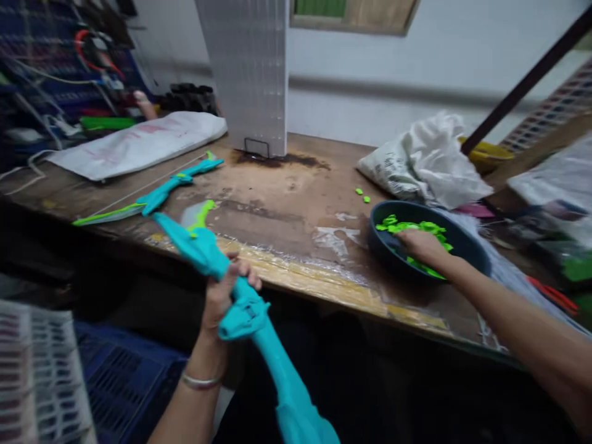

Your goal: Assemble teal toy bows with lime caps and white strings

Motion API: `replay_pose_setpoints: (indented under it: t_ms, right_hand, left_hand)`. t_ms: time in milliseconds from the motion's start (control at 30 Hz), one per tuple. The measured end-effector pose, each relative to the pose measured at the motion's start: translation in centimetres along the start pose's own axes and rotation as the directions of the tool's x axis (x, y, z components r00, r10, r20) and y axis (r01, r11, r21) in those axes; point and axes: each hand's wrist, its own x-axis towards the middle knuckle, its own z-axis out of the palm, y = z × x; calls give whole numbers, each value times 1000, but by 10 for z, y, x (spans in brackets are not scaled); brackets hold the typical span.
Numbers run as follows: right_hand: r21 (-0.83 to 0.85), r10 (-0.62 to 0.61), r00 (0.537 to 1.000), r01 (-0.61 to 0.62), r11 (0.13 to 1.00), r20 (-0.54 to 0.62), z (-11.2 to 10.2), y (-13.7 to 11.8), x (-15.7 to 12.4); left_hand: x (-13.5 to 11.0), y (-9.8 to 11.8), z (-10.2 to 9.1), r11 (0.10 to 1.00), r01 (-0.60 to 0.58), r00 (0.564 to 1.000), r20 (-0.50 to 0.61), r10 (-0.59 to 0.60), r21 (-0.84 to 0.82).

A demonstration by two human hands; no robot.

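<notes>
My left hand (226, 290) is wrapped round the middle of a turquoise plastic toy bow (272, 351). The bow slants from the table edge down toward my lap, with a bright green and clear tip piece (201, 217) near its far end. On the right, my right hand (423, 246) reaches into a dark round bowl (474, 250) and touches small bright green plastic pieces (393, 223). Its fingertips point down among them and are blurred and partly hidden. A second turquoise toy bow (166, 188), with green limbs and a string, lies on the table at the left.
Two loose green pieces (363, 195) lie on the worn wooden table (296, 209) behind the bowl. White sacks (416, 157) stand at the back right. A flat white sack (143, 142) lies at the left by a grey panel (254, 74). Plastic crates (124, 376) sit below left.
</notes>
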Motion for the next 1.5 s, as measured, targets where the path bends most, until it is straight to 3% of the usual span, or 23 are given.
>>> replay_pose_setpoints:
  t_ms: [100, 200, 233, 267, 300, 367, 433, 567, 667, 800, 1133, 1233, 1333, 1433, 1500]
  right_hand:
    - [181, 94, 985, -67, 981, -142, -10, -29, -11]
    - [496, 110, 981, -15, 868, -162, -22, -96, -52]
    - [763, 99, 989, 20, 647, -110, -25, -124, -70]
    - [907, 36, 998, 25, 421, -44, -27, -153, -89]
    - [967, -53, 999, 12, 253, 2, -27, -182, -108]
    - [994, -191, 975, -106, 41, 112, -22, -230, -142]
    - [989, -288, 950, -139, -58, 117, -12, -260, -166]
    - [999, -317, 948, -25, 47, 39, 5, -274, -184]
    - [982, -327, 941, 132, 133, -82, 3, -271, -189]
    - [910, -382, 899, 327, 256, -216, -9, -273, -196]
    - [726, -429, 862, 474, 498, -269, -8, -277, -212]
    - [738, -329, 918, 379, 558, -222, -4, -280, -223]
    - [880, -220, 975, 134, 455, -35, 4, -279, -230]
    - [944, -257, 948, -101, 316, 187, 14, -273, -232]
    - [950, -320, 919, -141, 278, 230, 19, -269, -232]
  left_hand:
    - [-13, -12, -5, 992, 111, 993, -28, -113, -62]
    - [-26, -22, -3, 958, 58, 998, -13, -64, -280]
    - [-29, -24, -2, 948, 45, 999, -4, -49, -316]
    - [-31, -26, 0, 942, 47, 999, 5, -48, -331]
    - [-34, -28, 1, 941, 62, 998, 21, -58, -332]
    - [-40, -32, 4, 945, 100, 994, 81, -79, -310]
    - [-47, -33, 7, 960, 73, 986, 164, -29, -269]
    - [-62, -28, 11, 971, -5, 960, 270, 72, -241]
    - [-69, -22, 12, 956, 60, 958, 285, 26, -287]
    - [-74, -19, 11, 933, 138, 952, 304, -32, -333]
    - [-87, -15, 12, 954, 131, 921, 390, -17, -269]
    - [-91, -12, 13, 961, 112, 925, 381, -8, -252]
    - [-96, -9, 12, 974, 78, 916, 402, 13, -211]
    - [-101, -8, 9, 988, 10, 873, 483, 66, -153]
    - [-105, -9, 7, 994, -41, 844, 529, 91, -106]
